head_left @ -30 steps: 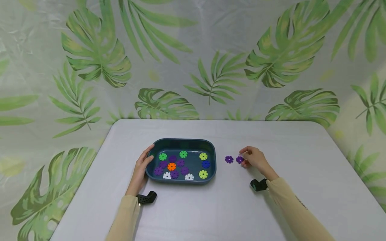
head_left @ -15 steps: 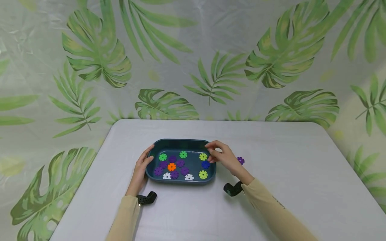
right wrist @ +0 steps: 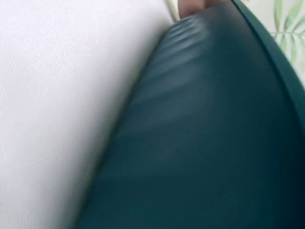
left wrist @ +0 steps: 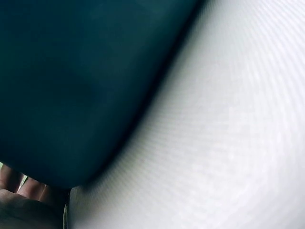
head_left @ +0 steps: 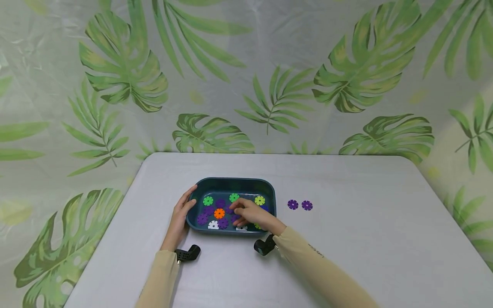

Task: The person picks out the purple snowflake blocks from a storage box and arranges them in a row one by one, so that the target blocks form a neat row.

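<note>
A dark teal plastic tub (head_left: 231, 232) sits on the table, holding several notched plastic snowflake discs. My left hand (head_left: 180, 218) grips its left end, thumb at the rim and fingers along the outside; in the left wrist view, fingers (left wrist: 32, 188) show beside the tub wall (left wrist: 71, 86). Inside the tub, my right hand (head_left: 250, 212) reaches over the discs with fingers loosely bent, its fingertips right by a purple disc (head_left: 229, 209). An orange disc (head_left: 219, 213) lies just left of them. The right hand partly hides a blue disc and a lower yellow disc.
Two purple discs (head_left: 299, 205) lie side by side on the white table (head_left: 366, 214), right of the tub. Green discs (head_left: 208, 200), a yellow disc (head_left: 259, 200) and white discs (head_left: 213, 224) lie in the tub. A leaf-patterned curtain (head_left: 285, 77) hangs behind the table.
My right hand has left the second purple disc on the table and moved left, over the tub's right rim and down among the discs. The left hand and tub have stayed put.
</note>
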`<state>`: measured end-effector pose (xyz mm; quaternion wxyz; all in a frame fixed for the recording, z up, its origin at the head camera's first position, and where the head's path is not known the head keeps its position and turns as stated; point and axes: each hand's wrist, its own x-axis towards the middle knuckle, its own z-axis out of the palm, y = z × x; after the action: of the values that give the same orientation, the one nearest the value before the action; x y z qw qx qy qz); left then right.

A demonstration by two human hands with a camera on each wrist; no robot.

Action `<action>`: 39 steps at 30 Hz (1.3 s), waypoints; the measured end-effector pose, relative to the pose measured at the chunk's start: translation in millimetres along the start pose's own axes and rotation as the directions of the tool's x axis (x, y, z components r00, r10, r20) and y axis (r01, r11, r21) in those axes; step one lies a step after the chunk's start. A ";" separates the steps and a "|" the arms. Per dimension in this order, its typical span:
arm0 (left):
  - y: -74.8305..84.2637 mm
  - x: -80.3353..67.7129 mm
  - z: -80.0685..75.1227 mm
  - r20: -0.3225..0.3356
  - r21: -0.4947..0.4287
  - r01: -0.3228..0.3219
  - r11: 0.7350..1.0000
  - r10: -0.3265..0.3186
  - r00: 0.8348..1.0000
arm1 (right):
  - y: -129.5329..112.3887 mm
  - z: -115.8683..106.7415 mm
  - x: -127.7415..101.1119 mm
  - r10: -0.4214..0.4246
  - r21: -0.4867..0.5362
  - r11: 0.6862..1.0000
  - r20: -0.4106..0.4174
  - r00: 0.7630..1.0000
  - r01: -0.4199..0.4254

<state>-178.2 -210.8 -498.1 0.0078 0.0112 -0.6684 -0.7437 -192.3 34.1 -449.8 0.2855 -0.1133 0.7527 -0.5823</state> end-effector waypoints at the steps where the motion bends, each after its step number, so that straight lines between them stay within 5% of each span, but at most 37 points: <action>1: 0.0 -0.2 -0.2 0.000 -0.001 -0.001 1.000 0.001 1.000 | 0.3 1.4 0.9 0.010 -0.006 1.000 0.002 1.000 -0.010; 13: -0.7 -0.3 -0.3 -0.003 0.008 -0.002 1.000 0.002 1.000 | 1.1 3.2 8.4 0.052 -0.087 0.994 -0.066 0.996 -0.058; 26: -3.0 2.1 -1.0 -0.003 0.027 -0.007 1.000 0.007 1.000 | 3.6 -0.6 9.9 -0.009 -0.133 0.991 -0.158 0.987 -0.013; 33: -3.8 2.2 -0.6 0.000 0.025 -0.011 1.000 0.011 1.000 | -7.4 -28.5 -10.3 -0.069 -0.026 0.997 -0.109 0.992 0.067; 39: 1.9 -0.1 0.1 0.001 0.006 0.010 1.000 -0.010 1.000 | -2.0 -81.1 -35.3 -0.086 0.049 0.994 -0.157 0.984 0.095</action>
<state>-178.2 -210.8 -496.2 0.0040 0.0143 -0.6707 -0.7416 -209.5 117.1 -424.5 0.2025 -0.0939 0.7500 -0.6227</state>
